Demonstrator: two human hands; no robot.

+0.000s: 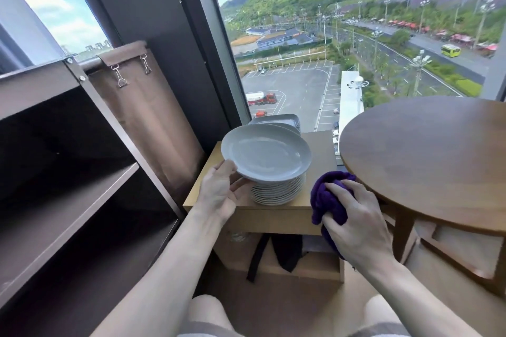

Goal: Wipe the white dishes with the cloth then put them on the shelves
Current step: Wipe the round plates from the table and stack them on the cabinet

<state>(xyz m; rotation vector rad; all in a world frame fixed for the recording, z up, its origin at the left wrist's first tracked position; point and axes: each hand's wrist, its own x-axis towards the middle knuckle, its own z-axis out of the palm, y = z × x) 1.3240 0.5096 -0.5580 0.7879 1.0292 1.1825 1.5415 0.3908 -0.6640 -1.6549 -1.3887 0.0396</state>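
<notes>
1. The glossy oval white ceramic plate (267, 156) tilts above the white plate stack (279, 193); your left hand (219, 191) pinches its 8 o'clock rim.
2. Your right hand (356, 223) clutches the bunched purple cloth (325, 200) at the plate's 4 o'clock.

One oval white plate (267, 154); one stack of white plates (278, 191), rims too close to count; one purple cloth (327, 200); two hands, left hand (219, 189) and right hand (356, 221); two tabletops, round tabletop (427, 156) and small tabletop (317, 145); one shelf unit (82, 191); two metal clips (121, 75).

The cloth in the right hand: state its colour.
Deep purple; the cloth shows best in the head view.
</notes>
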